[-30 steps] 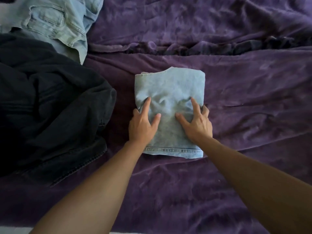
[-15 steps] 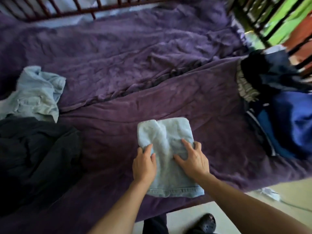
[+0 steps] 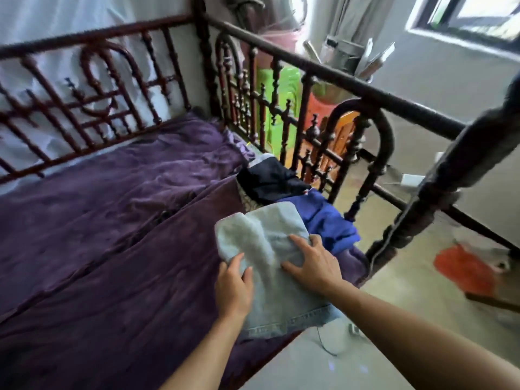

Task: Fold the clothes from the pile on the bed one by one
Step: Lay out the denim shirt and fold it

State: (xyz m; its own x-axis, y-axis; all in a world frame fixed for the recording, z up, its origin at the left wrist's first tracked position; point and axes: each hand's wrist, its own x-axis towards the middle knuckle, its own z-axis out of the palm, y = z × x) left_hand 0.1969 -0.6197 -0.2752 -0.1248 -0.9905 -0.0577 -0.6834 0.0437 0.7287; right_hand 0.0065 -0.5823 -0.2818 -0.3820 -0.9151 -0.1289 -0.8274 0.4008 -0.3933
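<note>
Room's a bit cluttered past the dark carved bed rail [image 3: 309, 70] on the far right, but the bed itself is mostly bare purple blanket [image 3: 112, 220]. The action is all at the near right corner. The folded denim piece [image 3: 267, 240], a light blue squarish bundle, sits between both hands, with its stitched hem sticking out past the near edge of the mattress.

The left hand [image 3: 235, 288] grips the left edge of the bundle. Its thumb is on top and the outer fingers look tucked round the side, though that part's blurry. The right hand [image 3: 315, 266] lies flat on top with fingers spread, not clamping anything as far as I can tell.

Just beyond the bundle, against the rail, are a blue garment [image 3: 323, 218] and a dark garment [image 3: 270, 178] that look like a done stack. So my read is that the folding of this one is finished and it's at the putting-away step. The next move needs the bundle kept pinched flat so the layers don't slide open, then set squarely on the blue one — not hanging off the mattress.
</note>
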